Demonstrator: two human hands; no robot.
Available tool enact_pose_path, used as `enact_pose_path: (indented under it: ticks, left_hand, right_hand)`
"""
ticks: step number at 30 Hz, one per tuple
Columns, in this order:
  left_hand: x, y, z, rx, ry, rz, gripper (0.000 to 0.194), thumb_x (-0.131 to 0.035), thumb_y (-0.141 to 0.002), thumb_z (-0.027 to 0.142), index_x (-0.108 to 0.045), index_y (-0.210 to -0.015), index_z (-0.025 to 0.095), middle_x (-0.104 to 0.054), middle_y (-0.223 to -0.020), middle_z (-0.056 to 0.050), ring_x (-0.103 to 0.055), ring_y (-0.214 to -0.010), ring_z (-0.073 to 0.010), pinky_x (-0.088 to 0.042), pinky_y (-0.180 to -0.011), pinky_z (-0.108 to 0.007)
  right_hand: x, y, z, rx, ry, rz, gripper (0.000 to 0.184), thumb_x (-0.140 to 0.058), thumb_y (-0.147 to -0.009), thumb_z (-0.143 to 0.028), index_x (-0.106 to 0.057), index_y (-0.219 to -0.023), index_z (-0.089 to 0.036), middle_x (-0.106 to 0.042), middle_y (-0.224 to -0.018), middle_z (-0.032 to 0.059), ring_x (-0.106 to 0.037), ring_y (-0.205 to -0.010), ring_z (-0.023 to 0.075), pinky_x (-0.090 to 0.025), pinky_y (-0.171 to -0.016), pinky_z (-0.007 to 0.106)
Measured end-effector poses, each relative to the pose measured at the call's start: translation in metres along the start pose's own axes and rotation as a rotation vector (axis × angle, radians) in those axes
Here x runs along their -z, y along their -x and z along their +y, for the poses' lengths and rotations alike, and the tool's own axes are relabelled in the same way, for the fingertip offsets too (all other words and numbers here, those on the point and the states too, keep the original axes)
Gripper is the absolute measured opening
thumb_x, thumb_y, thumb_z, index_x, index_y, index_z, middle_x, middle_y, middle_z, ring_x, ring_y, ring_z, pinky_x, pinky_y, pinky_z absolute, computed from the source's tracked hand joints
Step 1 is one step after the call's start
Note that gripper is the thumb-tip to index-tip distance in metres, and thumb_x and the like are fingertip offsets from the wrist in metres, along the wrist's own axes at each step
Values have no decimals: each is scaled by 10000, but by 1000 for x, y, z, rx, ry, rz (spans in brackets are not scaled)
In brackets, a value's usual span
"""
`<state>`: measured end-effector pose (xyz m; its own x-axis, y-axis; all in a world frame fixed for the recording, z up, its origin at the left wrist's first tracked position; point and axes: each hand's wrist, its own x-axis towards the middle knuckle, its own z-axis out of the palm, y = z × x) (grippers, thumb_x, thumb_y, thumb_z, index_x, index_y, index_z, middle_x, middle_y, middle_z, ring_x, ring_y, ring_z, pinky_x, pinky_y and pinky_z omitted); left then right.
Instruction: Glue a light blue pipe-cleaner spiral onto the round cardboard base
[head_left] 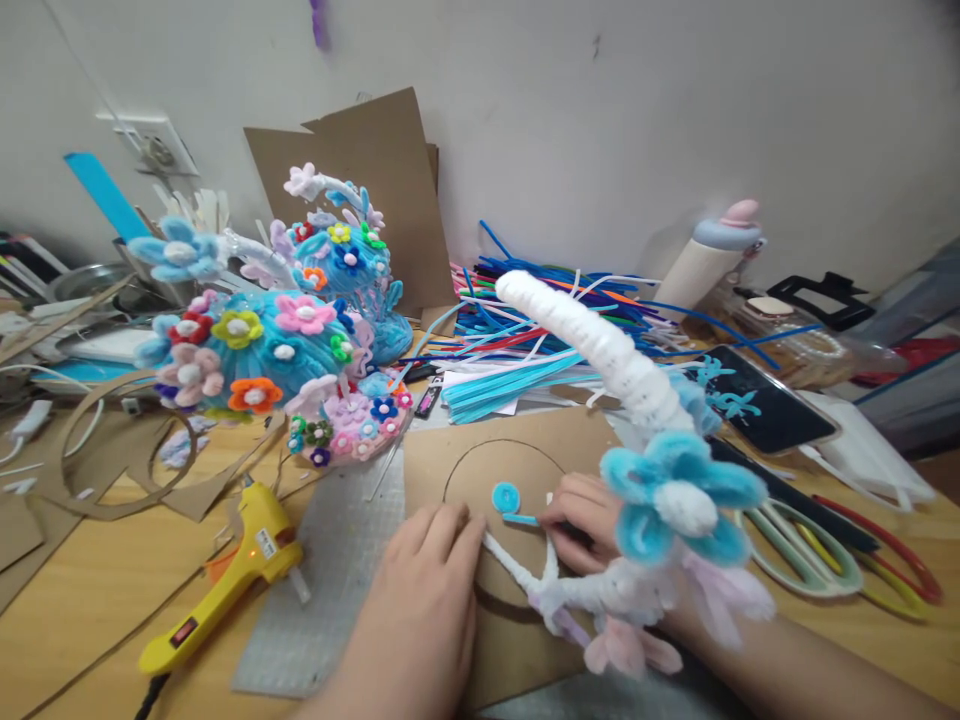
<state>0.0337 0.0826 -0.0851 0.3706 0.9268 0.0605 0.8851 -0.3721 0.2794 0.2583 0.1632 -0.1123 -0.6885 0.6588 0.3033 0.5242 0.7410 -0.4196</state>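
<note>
A tan cardboard sheet [517,680] with a drawn circle lies before me, a small light-blue coil of pipe cleaner [506,497] on it. My left hand [427,590] rests on the sheet, fingers laid down, the index finger beside the tip of a thin white stem [510,567]. From the right, my right hand [585,515] pinches a short light-blue pipe cleaner strip [520,520] near the coil. The stem belongs to a white fuzzy branch [607,360] with a blue flower [686,500] and a pink flower [630,645]; it partly covers my right hand and forearm.
A yellow glue gun [255,560] lies at left by cardboard offcuts [82,500]. Blue flower-covered pieces [247,350] stand behind it. Several pipe cleaners [517,385] are piled by the wall. A phone [765,395], scissors [810,550] and a bottle [709,260] are at right.
</note>
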Motion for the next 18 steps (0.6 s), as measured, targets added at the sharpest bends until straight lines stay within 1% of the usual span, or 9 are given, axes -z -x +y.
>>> enact_pose_path:
  ticks: [2, 5, 9, 11, 14, 18]
  left_hand:
    - [-5, -1, 1, 3, -4, -29, 516, -427, -802, 31, -520, -1302, 118, -540, -1288, -139, -491, -1157, -303, -443, -982, -511]
    - [-10, 0, 0, 4, 14, -52, 581, -442, -780, 23, -476, -1351, 123, -536, -1290, -138, -472, -1174, -305, -424, -994, -516]
    - [-13, 1, 0, 9, 32, -44, 628, -456, -750, 12, -469, -1359, 161, -525, -1293, -134, -463, -1175, -311, -416, -981, -527]
    - [-16, 1, 0, 9, 35, -38, 632, -464, -747, 10, -480, -1353, 192, -516, -1302, -131, -455, -1181, -319, -412, -973, -533]
    - [-20, 1, 0, 20, 45, -14, 600, -477, -770, 24, -510, -1327, 243, -513, -1302, -122, -454, -1182, -322, -409, -966, -531]
    - [-25, 0, -1, 23, 47, 22, 595, -498, -776, 38, -516, -1325, 268, -520, -1285, -113, -452, -1182, -325, -400, -970, -539]
  right_hand:
    - [2, -2, -3, 19, -16, 30, 114, -525, -830, -185, -628, -781, -173, -598, -730, 22, -511, -659, 125, -361, -589, 262]
    - [3, -4, -5, 51, -40, 36, 112, -531, -814, -163, -619, -746, -171, -574, -689, -1, -475, -614, 102, -336, -570, 251]
    - [-4, -2, -3, -17, -133, 37, 121, -509, -809, -124, -597, -735, -160, -587, -747, 7, -507, -679, 104, -385, -608, 234]
    - [-8, 0, -2, -48, -156, 42, 109, -520, -806, -139, -597, -733, -162, -581, -743, 10, -510, -680, 112, -386, -605, 240]
    - [-9, 0, -1, -43, -143, 30, 114, -527, -813, -169, -599, -725, -165, -579, -728, 12, -496, -636, 110, -363, -567, 242]
    - [-8, 0, 0, -43, -99, 54, 132, -520, -813, -167, -594, -705, -163, -574, -711, 12, -492, -628, 108, -359, -564, 240]
